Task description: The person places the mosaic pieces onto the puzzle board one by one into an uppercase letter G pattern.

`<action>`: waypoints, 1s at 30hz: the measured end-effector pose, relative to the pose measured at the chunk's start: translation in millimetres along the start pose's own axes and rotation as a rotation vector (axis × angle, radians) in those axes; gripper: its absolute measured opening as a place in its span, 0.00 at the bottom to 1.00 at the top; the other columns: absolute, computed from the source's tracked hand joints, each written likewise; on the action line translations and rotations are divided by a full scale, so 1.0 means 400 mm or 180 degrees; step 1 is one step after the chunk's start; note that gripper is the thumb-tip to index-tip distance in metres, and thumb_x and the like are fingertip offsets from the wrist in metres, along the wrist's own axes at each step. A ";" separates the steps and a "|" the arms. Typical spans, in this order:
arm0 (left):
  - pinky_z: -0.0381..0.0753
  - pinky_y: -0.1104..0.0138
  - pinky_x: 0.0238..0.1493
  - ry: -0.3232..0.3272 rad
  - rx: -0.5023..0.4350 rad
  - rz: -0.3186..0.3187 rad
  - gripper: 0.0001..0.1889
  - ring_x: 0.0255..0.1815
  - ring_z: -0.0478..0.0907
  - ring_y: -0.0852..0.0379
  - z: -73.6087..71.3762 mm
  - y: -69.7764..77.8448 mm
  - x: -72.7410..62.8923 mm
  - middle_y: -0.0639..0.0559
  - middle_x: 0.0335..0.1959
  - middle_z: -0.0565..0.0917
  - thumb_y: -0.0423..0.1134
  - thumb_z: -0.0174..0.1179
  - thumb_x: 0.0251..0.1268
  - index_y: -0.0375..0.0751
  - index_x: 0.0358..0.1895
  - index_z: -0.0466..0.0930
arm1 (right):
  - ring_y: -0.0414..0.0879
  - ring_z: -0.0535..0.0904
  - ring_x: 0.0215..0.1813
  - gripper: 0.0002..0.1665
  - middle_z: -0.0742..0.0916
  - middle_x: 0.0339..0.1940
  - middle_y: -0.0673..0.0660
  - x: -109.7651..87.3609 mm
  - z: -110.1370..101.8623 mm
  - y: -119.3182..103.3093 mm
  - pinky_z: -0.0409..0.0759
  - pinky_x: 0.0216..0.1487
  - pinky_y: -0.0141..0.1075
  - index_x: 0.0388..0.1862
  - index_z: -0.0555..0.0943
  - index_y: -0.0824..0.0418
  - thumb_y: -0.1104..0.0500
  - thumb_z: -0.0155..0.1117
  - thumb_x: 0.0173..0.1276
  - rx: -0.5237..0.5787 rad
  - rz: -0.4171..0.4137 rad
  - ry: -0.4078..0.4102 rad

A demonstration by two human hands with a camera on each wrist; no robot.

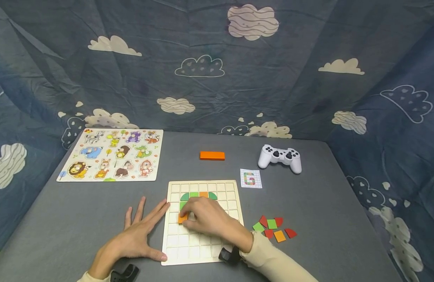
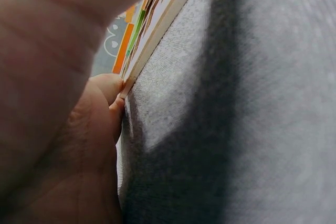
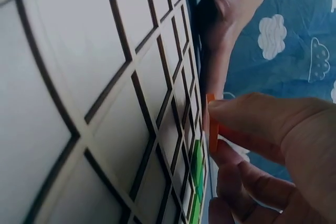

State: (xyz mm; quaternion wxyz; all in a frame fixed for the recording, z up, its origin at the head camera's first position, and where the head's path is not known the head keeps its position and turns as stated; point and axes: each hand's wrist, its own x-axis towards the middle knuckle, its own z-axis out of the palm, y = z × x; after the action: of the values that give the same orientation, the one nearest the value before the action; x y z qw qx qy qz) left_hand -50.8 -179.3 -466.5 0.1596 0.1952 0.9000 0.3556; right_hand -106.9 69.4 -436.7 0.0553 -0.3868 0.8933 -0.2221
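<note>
A cream grid board lies on the grey table, with green quarter-circle pieces and green and orange squares set in its upper cells. My right hand pinches an orange square tile between thumb and fingers, close over a cell at the board's left side, just below a light green square. My left hand is spread flat with straight fingers, its fingertips and thumb touching the board's left edge.
Loose red, green and orange pieces lie right of the board. A pattern card, a white game controller and an orange block are behind it. An animal puzzle board lies at the back left.
</note>
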 end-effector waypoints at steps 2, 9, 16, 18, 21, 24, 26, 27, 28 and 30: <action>0.15 0.26 0.62 -0.0002 0.0001 -0.0013 0.71 0.76 0.15 0.24 0.000 0.000 -0.001 0.47 0.84 0.47 0.68 0.79 0.30 0.55 0.82 0.47 | 0.32 0.75 0.33 0.09 0.89 0.40 0.44 0.001 0.004 -0.002 0.69 0.28 0.19 0.40 0.90 0.51 0.57 0.72 0.58 -0.0038 0.0004 0.0011; 0.15 0.27 0.62 0.0003 -0.0004 -0.0021 0.71 0.76 0.16 0.24 0.001 -0.001 -0.002 0.47 0.84 0.47 0.67 0.79 0.30 0.54 0.82 0.47 | 0.33 0.77 0.33 0.10 0.89 0.40 0.45 0.003 0.013 -0.005 0.70 0.28 0.20 0.40 0.91 0.51 0.58 0.73 0.58 -0.0190 0.0036 -0.0004; 0.15 0.26 0.62 0.0038 0.0028 0.0002 0.71 0.76 0.16 0.24 0.006 -0.002 -0.002 0.46 0.84 0.47 0.68 0.79 0.29 0.54 0.82 0.47 | 0.33 0.79 0.35 0.11 0.90 0.40 0.45 0.003 0.017 -0.011 0.74 0.31 0.22 0.40 0.91 0.51 0.60 0.72 0.58 -0.0367 0.0113 -0.0013; 0.15 0.26 0.62 0.0033 0.0029 0.0003 0.71 0.76 0.16 0.24 0.007 -0.001 0.000 0.47 0.84 0.47 0.68 0.79 0.29 0.54 0.82 0.47 | 0.33 0.79 0.34 0.11 0.89 0.40 0.44 0.002 0.017 -0.011 0.74 0.31 0.23 0.40 0.91 0.51 0.60 0.72 0.58 -0.0415 0.0141 -0.0014; 0.15 0.27 0.63 0.0032 0.0032 -0.0012 0.72 0.77 0.16 0.25 0.006 -0.001 -0.001 0.47 0.84 0.47 0.68 0.79 0.28 0.55 0.82 0.47 | 0.33 0.79 0.34 0.10 0.89 0.39 0.44 0.003 0.017 -0.013 0.75 0.31 0.23 0.40 0.91 0.50 0.59 0.72 0.58 -0.0439 0.0159 -0.0010; 0.15 0.27 0.63 0.0037 0.0038 -0.0023 0.72 0.77 0.16 0.25 0.005 -0.001 -0.001 0.48 0.84 0.47 0.68 0.80 0.28 0.55 0.82 0.47 | 0.33 0.78 0.33 0.10 0.89 0.38 0.44 0.003 0.019 -0.013 0.74 0.30 0.22 0.40 0.91 0.51 0.60 0.73 0.58 -0.0439 0.0162 0.0015; 0.16 0.27 0.63 0.0042 0.0044 -0.0030 0.72 0.77 0.17 0.25 0.004 0.000 -0.001 0.48 0.84 0.48 0.68 0.80 0.27 0.55 0.82 0.47 | 0.33 0.78 0.33 0.10 0.89 0.38 0.44 0.004 0.019 -0.014 0.73 0.29 0.22 0.40 0.91 0.51 0.60 0.73 0.58 -0.0442 0.0162 0.0040; 0.16 0.27 0.63 0.0047 0.0042 -0.0032 0.72 0.77 0.17 0.25 0.004 0.001 -0.001 0.48 0.84 0.48 0.68 0.80 0.27 0.55 0.82 0.48 | 0.33 0.78 0.32 0.09 0.89 0.37 0.44 0.004 0.019 -0.014 0.72 0.29 0.22 0.39 0.91 0.51 0.60 0.74 0.58 -0.0438 0.0161 0.0052; 0.16 0.27 0.63 0.0052 0.0049 -0.0030 0.72 0.77 0.17 0.24 0.005 0.001 -0.001 0.48 0.84 0.48 0.68 0.79 0.27 0.55 0.82 0.48 | 0.33 0.78 0.32 0.09 0.89 0.37 0.45 0.005 0.020 -0.013 0.72 0.29 0.21 0.39 0.91 0.51 0.60 0.74 0.58 -0.0433 0.0165 0.0058; 0.16 0.27 0.63 0.0059 0.0059 -0.0027 0.72 0.77 0.17 0.24 0.006 0.001 -0.001 0.48 0.84 0.48 0.68 0.79 0.27 0.55 0.82 0.48 | 0.33 0.77 0.31 0.09 0.89 0.36 0.45 0.006 0.020 -0.014 0.72 0.28 0.22 0.39 0.91 0.52 0.60 0.74 0.58 -0.0426 0.0175 0.0078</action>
State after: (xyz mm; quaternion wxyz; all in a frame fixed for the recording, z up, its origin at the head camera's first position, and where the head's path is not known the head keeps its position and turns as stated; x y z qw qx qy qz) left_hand -49.5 -178.0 -467.9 0.1509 0.1896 0.9055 0.3483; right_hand -102.7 61.7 -441.3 0.0244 -0.3622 0.9170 -0.1650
